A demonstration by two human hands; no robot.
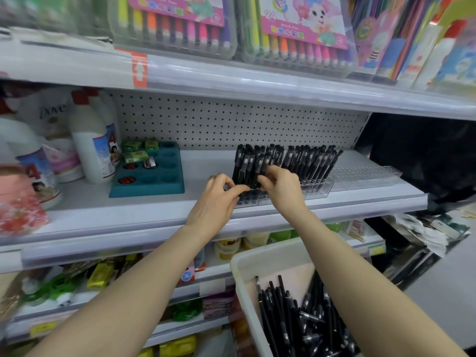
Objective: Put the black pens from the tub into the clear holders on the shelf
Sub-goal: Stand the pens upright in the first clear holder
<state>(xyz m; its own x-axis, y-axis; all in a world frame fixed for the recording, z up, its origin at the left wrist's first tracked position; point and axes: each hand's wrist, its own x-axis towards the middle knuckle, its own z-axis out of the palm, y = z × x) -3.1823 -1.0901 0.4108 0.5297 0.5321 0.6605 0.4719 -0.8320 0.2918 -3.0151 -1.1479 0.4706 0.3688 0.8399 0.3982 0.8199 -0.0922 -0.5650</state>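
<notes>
Left hand (219,199) and right hand (280,186), seemingly pinching black pens (247,163), block the clear holder (255,198) beside a teal tray (146,188).

"Dove", grey script, on white pouch (52,112) at far left. 
"24", white numerals, on pink card of right-hand marker pack (296,32); the smaller print below it is too blurred to read. 
White up-arrow on orange tag (139,70), upper shelf edge (231,78). 
Red "A" on label of white bottle (94,145). 
Pen labels are too small to read.

Two hands (219,194) (280,186); one tub (239,274); one teal tray (154,188); black pens (309,163), perhaps sixty.
</notes>
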